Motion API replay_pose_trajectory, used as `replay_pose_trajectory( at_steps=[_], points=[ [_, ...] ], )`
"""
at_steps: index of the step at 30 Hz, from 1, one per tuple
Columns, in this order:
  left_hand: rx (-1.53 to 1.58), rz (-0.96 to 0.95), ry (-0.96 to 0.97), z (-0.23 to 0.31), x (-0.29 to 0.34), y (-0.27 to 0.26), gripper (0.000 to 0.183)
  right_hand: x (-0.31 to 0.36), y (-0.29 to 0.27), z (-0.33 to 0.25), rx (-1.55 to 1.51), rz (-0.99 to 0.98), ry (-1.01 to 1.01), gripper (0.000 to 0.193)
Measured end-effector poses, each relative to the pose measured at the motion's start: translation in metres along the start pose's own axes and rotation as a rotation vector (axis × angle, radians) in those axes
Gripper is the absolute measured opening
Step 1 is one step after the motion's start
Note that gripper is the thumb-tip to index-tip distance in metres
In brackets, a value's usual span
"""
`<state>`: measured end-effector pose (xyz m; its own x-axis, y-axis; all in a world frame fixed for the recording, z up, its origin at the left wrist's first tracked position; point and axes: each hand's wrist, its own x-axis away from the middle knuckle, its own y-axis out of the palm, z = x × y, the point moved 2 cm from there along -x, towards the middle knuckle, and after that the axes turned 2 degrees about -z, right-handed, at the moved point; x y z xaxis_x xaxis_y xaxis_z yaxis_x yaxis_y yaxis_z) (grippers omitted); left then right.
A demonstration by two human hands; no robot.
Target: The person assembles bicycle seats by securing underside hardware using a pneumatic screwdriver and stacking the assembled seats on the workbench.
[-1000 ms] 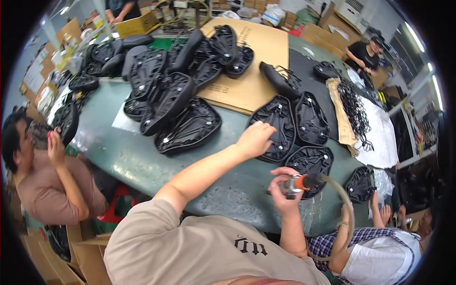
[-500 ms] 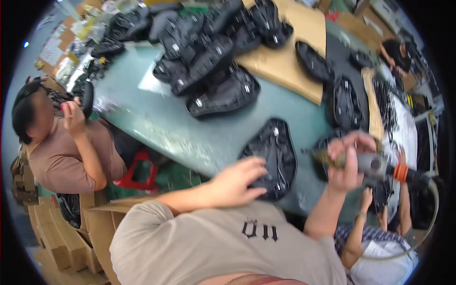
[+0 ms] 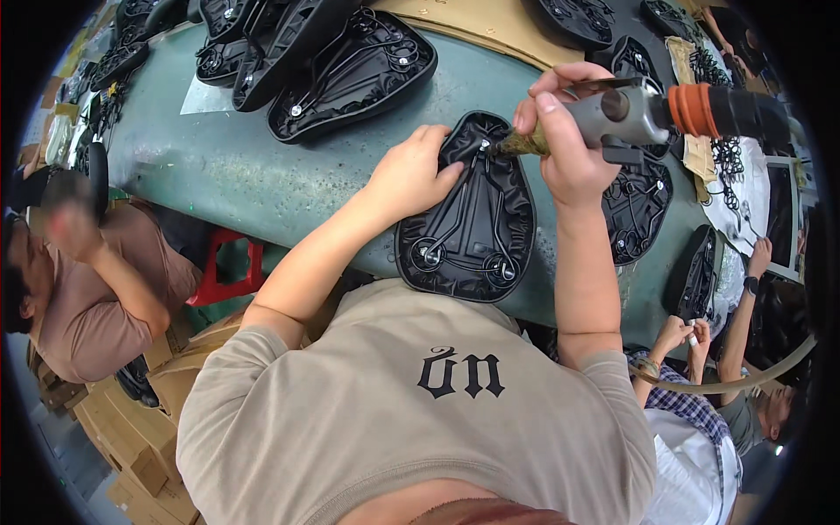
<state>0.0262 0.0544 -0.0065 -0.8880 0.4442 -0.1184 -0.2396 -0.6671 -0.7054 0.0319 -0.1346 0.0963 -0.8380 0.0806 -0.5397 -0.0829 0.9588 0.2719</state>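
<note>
A black bicycle saddle [image 3: 468,232] lies upside down on the table in front of me, its narrow end pointing away. Two dark metal rails run along its underside, with shiny fasteners at the ends. My left hand [image 3: 411,175] grips its left edge near the narrow end, thumb lying over the underside. Wrapped around a grey air screwdriver [image 3: 623,121] is my right hand [image 3: 573,149]. The tool lies nearly level, its tip at the fastener on the saddle's narrow end. Whether the tip sits in the fastener I cannot tell.
More upturned saddles [image 3: 363,74] are heaped at the far left of the green table [image 3: 341,197]; others lie on the right. Cardboard [image 3: 490,26] covers the far side. A hose [image 3: 744,382] curves at right. People work on both sides, near a red stool [image 3: 229,267].
My right hand has brought the air screwdriver leftward to the saddle's narrow end. My left hand has shifted up the saddle's edge, and the saddle now faces me straighter. The view has moved too.
</note>
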Motion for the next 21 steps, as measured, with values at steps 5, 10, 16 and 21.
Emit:
replay_pose_trajectory(
  at_steps=[5, 10, 16, 21],
  points=[
    [0.032, -0.063, -0.045, 0.0, -0.005, 0.001, 0.041, -0.011, -0.004, 0.012, 0.069, -0.034, 0.003, 0.03],
    [0.041, -0.024, 0.0, 0.001, -0.005, 0.001, 0.039, -0.027, -0.003, 0.021, 0.169, -0.073, 0.051, 0.025],
    [0.043, -0.029, -0.039, -0.002, -0.005, 0.002, 0.04, -0.038, 0.02, 0.014, 0.096, 0.049, 0.278, 0.016],
    [0.053, -0.094, -0.102, -0.002, -0.008, 0.003, 0.041, -0.036, 0.012, 0.023, 0.19, 0.021, 0.337, 0.017]
  ],
)
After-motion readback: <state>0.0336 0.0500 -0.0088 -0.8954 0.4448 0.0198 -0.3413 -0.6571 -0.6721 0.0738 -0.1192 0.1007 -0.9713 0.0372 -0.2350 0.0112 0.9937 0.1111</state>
